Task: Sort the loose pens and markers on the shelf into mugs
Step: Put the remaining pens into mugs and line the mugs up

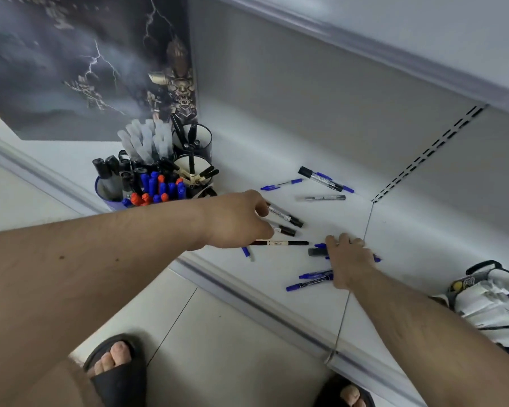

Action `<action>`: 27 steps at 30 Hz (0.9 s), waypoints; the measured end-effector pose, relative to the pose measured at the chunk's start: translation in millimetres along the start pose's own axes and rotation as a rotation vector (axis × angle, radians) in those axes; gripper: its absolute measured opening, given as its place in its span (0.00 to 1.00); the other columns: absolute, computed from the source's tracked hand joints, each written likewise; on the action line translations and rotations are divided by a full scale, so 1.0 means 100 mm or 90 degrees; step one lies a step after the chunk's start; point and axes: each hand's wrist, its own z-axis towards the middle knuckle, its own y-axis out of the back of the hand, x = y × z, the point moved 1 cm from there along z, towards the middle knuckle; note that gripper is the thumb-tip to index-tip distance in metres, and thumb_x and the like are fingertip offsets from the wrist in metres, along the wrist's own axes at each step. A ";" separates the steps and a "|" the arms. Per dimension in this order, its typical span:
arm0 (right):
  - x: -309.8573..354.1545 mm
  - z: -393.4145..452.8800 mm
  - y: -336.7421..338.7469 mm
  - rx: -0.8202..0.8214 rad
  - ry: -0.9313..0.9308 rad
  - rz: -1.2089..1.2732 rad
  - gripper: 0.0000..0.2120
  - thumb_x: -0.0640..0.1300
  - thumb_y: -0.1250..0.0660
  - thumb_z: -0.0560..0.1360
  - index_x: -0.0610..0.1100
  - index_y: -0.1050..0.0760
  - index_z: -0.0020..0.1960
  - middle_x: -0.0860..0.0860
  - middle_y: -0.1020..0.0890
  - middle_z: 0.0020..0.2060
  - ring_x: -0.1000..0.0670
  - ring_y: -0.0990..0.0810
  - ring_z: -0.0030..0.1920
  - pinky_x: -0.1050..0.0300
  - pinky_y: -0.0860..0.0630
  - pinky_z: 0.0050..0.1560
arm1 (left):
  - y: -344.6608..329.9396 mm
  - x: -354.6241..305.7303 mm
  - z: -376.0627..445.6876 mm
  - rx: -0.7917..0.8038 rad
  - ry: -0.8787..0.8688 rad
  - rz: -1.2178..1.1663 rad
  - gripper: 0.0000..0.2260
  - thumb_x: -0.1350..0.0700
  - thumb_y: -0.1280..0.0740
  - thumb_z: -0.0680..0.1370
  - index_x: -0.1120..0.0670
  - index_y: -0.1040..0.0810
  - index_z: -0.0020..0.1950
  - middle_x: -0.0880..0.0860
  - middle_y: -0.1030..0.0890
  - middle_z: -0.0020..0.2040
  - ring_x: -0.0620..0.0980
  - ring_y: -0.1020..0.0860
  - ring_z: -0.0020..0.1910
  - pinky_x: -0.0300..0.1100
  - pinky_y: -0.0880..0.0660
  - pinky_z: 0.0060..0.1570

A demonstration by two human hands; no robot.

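Three black-capped markers [282, 223] were pinched together in the curled fingers of the left hand [235, 221] above the white shelf [276, 160], while the right hand [348, 259] lay curled over loose blue pens [309, 282], and the crowded mugs [159, 171] stood to the left.
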 end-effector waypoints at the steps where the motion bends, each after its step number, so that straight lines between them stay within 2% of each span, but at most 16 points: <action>1: 0.00 0.00 0.01 -0.019 0.008 -0.001 0.43 0.48 0.25 0.66 0.45 0.45 0.73 0.42 0.35 0.65 0.36 0.32 0.64 0.42 0.23 0.56 | 0.01 0.00 0.01 -0.002 0.001 -0.003 0.16 0.46 0.34 0.75 0.43 0.29 0.62 0.47 0.22 0.55 0.49 0.22 0.54 0.46 0.25 0.57; 5: 0.05 -0.10 -0.01 -0.071 0.067 -0.016 0.31 0.49 0.30 0.69 0.49 0.38 0.68 0.48 0.30 0.61 0.45 0.30 0.58 0.47 0.29 0.53 | -0.01 -0.01 0.04 -0.003 -0.004 -0.004 0.15 0.45 0.33 0.75 0.43 0.29 0.61 0.47 0.22 0.56 0.49 0.22 0.55 0.48 0.25 0.59; 9: 0.20 -0.24 -0.05 -0.109 0.114 0.011 0.25 0.48 0.31 0.69 0.50 0.34 0.64 0.49 0.27 0.58 0.46 0.28 0.57 0.47 0.33 0.54 | -0.03 -0.05 0.02 0.000 -0.008 0.010 0.15 0.47 0.34 0.76 0.45 0.28 0.62 0.47 0.22 0.56 0.49 0.22 0.55 0.46 0.25 0.57; 11: 0.28 -0.30 -0.06 -0.111 0.123 0.017 0.23 0.48 0.32 0.69 0.50 0.33 0.62 0.49 0.26 0.56 0.46 0.27 0.55 0.47 0.33 0.54 | -0.03 -0.09 -0.01 0.003 -0.012 0.009 0.16 0.48 0.35 0.77 0.47 0.28 0.64 0.47 0.22 0.54 0.48 0.22 0.53 0.41 0.26 0.46; 13: 0.35 -0.36 -0.07 -0.102 0.124 0.031 0.20 0.48 0.32 0.71 0.49 0.31 0.61 0.50 0.24 0.53 0.47 0.25 0.52 0.49 0.31 0.53 | -0.03 -0.13 -0.05 0.001 -0.012 0.017 0.14 0.50 0.35 0.78 0.48 0.28 0.64 0.46 0.22 0.51 0.46 0.24 0.50 0.38 0.32 0.34; 16: 0.43 -0.44 -0.11 -0.099 0.104 0.089 0.17 0.46 0.32 0.73 0.47 0.29 0.61 0.49 0.23 0.53 0.47 0.23 0.51 0.52 0.29 0.49 | -0.04 -0.16 -0.10 0.015 -0.014 0.032 0.12 0.51 0.37 0.79 0.50 0.28 0.62 0.47 0.22 0.48 0.47 0.25 0.47 0.37 0.36 0.30; 19: 0.46 -0.50 -0.15 -0.105 0.083 0.149 0.16 0.45 0.34 0.74 0.46 0.28 0.61 0.48 0.22 0.52 0.47 0.22 0.48 0.55 0.28 0.45 | -0.04 -0.19 -0.14 0.025 -0.023 0.031 0.07 0.53 0.38 0.80 0.51 0.27 0.57 0.53 0.22 0.46 0.51 0.27 0.40 0.32 0.37 0.20; 21: 0.44 -0.53 -0.16 -0.079 0.046 0.259 0.13 0.44 0.34 0.74 0.46 0.28 0.58 0.50 0.23 0.47 0.48 0.23 0.44 0.57 0.28 0.41 | -0.02 -0.20 -0.17 0.018 -0.027 0.019 0.09 0.54 0.38 0.80 0.52 0.26 0.59 0.55 0.20 0.48 0.49 0.28 0.37 0.28 0.42 0.15; 23: 0.42 -0.55 -0.12 -0.045 -0.014 0.426 0.07 0.43 0.34 0.73 0.46 0.28 0.50 0.51 0.25 0.40 0.50 0.25 0.39 0.59 0.29 0.37 | -0.01 -0.18 -0.19 0.012 -0.031 0.016 0.06 0.54 0.38 0.80 0.50 0.28 0.56 0.55 0.21 0.46 0.48 0.31 0.33 0.29 0.44 0.14; 25: 0.42 -0.60 0.06 -0.014 -0.089 0.685 0.04 0.39 0.35 0.71 0.44 0.30 0.42 0.49 0.26 0.35 0.49 0.25 0.35 0.60 0.31 0.33 | 0.01 -0.16 -0.20 0.007 -0.028 0.011 0.05 0.54 0.38 0.79 0.49 0.30 0.55 0.53 0.24 0.43 0.48 0.34 0.30 0.30 0.44 0.15; 27: 0.47 -0.74 0.38 0.023 -0.120 0.998 0.05 0.33 0.37 0.68 0.40 0.30 0.41 0.45 0.27 0.32 0.46 0.24 0.31 0.59 0.32 0.31 | 0.04 -0.13 -0.23 0.004 -0.009 -0.014 0.09 0.52 0.37 0.80 0.50 0.28 0.60 0.51 0.23 0.44 0.46 0.32 0.31 0.30 0.41 0.17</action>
